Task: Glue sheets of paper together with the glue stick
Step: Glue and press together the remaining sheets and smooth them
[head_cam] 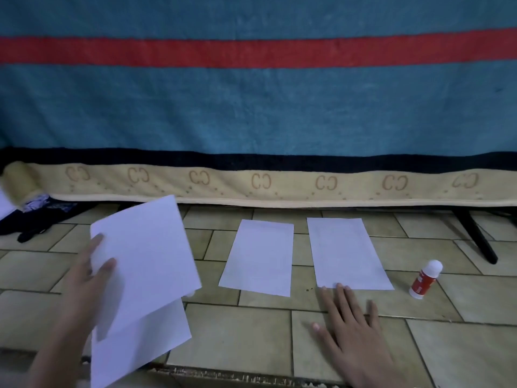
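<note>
My left hand (89,278) holds a white sheet of paper (148,256) lifted off the floor, thumb on its top face and fingers behind it. A second sheet (145,343) lies under it on the tiles. Two more white sheets lie flat side by side, one in the middle (258,257) and one to its right (347,253). My right hand (349,329) lies flat on the floor with straight fingers, its fingertips touching the near edge of the right sheet. A red and white glue stick (425,279) with its white cap on stands tilted on the tiles further right.
The floor is beige tile (251,334). A teal blanket with a red stripe and a beige border (251,180) hangs across the back. Dark cloth (36,219) lies at the far left. A black metal leg (478,236) slants down at the right.
</note>
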